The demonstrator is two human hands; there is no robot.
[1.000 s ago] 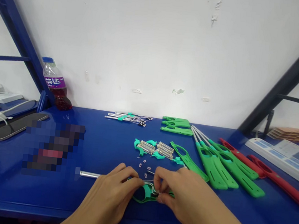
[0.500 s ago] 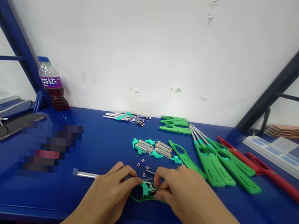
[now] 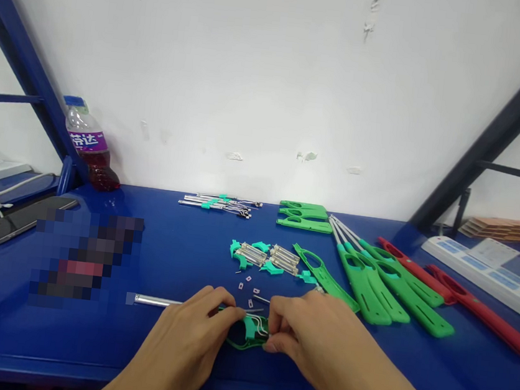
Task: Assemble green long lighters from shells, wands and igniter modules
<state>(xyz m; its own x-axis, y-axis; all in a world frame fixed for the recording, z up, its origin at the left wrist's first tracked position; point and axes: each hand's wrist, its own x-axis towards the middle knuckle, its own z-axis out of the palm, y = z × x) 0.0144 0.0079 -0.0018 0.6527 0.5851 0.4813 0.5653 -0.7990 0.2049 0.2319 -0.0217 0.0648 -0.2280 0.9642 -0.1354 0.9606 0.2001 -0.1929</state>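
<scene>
A half-built long-nozzle lighter lies across the table's front: a green shell half (image 3: 243,346), a teal trigger (image 3: 250,328), thin white wires (image 3: 262,324) and a metal tube (image 3: 154,301) pointing left. My left hand (image 3: 195,325) is closed around the tube end of the shell, its thumb beside the trigger. My right hand (image 3: 301,328) pinches at the shell's right part, where the wires end. What lies between its fingertips is hidden. Beyond the hands are small pale clips (image 3: 241,286), a thin metal pin (image 3: 261,299), clear fuel tanks (image 3: 253,255) and loose teal triggers (image 3: 272,269).
Tube assemblies with wires (image 3: 216,204) and green shell halves (image 3: 304,216) lie by the wall. Green lighters (image 3: 366,288) and red ones (image 3: 486,311) fan out at right, before a power strip (image 3: 481,270). At left are a drink bottle (image 3: 90,144) and a phone (image 3: 12,223).
My right fingertips have shifted slightly left along the wires and cover more of the shell's right part. My left hand stays almost still on the lighter.
</scene>
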